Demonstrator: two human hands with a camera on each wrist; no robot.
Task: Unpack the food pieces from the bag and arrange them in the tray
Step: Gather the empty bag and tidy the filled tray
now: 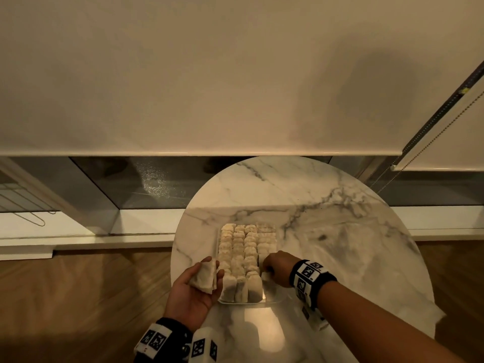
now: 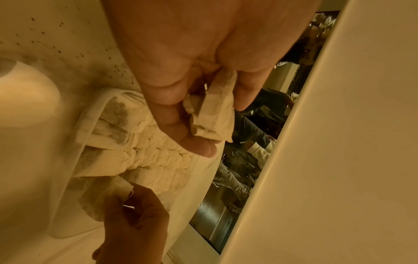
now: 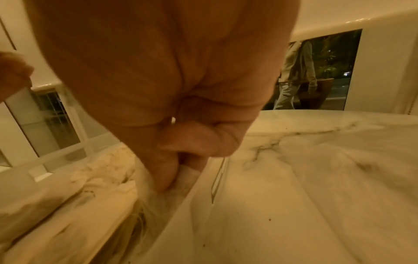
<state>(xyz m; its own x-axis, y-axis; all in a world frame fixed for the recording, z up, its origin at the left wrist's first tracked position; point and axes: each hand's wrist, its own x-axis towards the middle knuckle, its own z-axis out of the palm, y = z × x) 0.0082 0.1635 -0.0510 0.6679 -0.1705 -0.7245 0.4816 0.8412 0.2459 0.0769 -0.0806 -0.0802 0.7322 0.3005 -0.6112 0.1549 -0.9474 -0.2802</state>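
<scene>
A clear plastic tray point(image 1: 273, 300) on the round marble table point(image 1: 340, 244) holds several rows of pale, crimped food pieces point(image 1: 243, 247). My left hand point(image 1: 207, 273) lies palm up at the tray's near left corner and cups a couple of pieces point(image 1: 203, 278) between thumb and fingers; the left wrist view shows these held pieces point(image 2: 214, 114) clearly. My right hand point(image 1: 267, 271) reaches into the tray's right column and pinches one piece point(image 1: 265, 276) there. In the right wrist view its fingertips point(image 3: 165, 180) press that piece point(image 3: 156, 200) against the tray wall point(image 3: 181, 214). No bag is in view.
The table's far side lies bare behind the tray, and its round edge point(image 1: 178, 247) drops off to a wooden floor point(image 1: 78, 297) on the left. A lowered roller blind point(image 1: 209, 87) and a dark window strip point(image 1: 157, 182) stand behind the table.
</scene>
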